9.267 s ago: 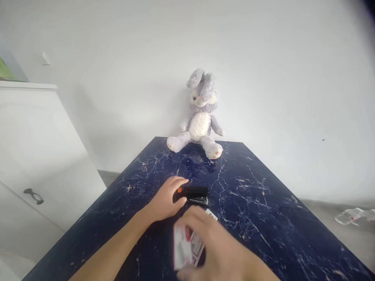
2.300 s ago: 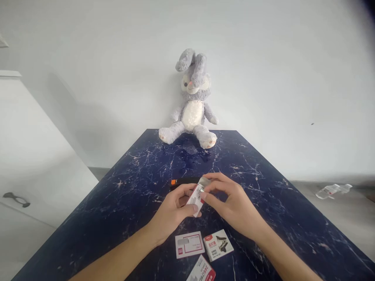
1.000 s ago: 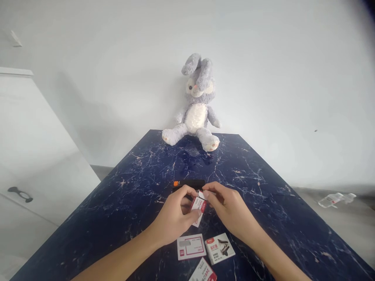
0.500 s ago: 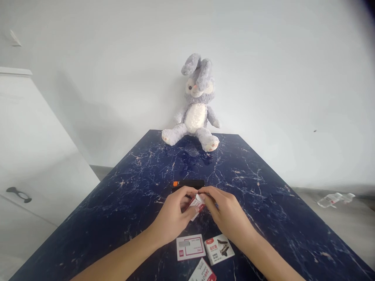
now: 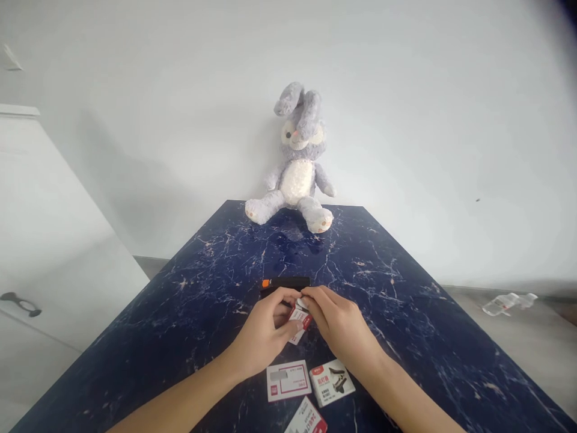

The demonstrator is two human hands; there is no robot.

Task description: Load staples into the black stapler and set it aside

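My left hand (image 5: 264, 331) grips a small red and white box (image 5: 297, 325) between thumb and fingers, tilted above the dark blue table. At the box's upper end, the fingers of my right hand (image 5: 336, 316) are pressed together on its flap. A white card-like box (image 5: 288, 380) with a magenta frame lies below my hands. Right of it is a white box (image 5: 332, 383) with a black tool pictured on it. Another red and white box (image 5: 307, 418) sits at the bottom edge. Just beyond my fingers lies a black object with an orange end (image 5: 288, 282).
A grey plush rabbit (image 5: 298, 174) sits at the far end of the blue marbled table (image 5: 216, 264), against the wall. A white cabinet (image 5: 54, 228) with a dark handle stands at the left. Clear plastic bottles (image 5: 507, 304) lie on the floor at the right.
The whole view has shifted slightly, so things appear a little further left. My right fingers have moved slightly over the box's upper end, and more of the box's front shows.
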